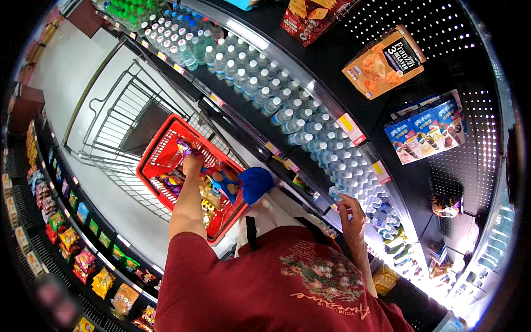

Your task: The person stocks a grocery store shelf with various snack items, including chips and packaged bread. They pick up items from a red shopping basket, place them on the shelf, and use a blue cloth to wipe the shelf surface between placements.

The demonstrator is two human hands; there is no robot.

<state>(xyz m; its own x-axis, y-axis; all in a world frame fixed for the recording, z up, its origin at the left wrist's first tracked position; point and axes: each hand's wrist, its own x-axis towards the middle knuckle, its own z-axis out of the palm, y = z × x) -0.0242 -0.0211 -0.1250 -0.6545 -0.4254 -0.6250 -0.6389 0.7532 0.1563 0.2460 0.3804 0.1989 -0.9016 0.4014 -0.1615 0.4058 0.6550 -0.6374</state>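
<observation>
My left hand reaches into a red plastic shopping basket and grips a shiny purple snack packet. Below the hand in the basket lie a purple bag, a gold bag and a blue bag with round brown shapes. My right hand is at the edge of a shelf of clear water bottles, its fingers curled but apart. A fingertip is close to one bottle; whether it touches cannot be told.
The basket sits in a metal shopping cart. A blue bundle is beside the basket. Boxed snacks and ice-cream-cone boxes stand on the upper right shelf. Snack bags line the left shelves. Price tags run along the shelf edge.
</observation>
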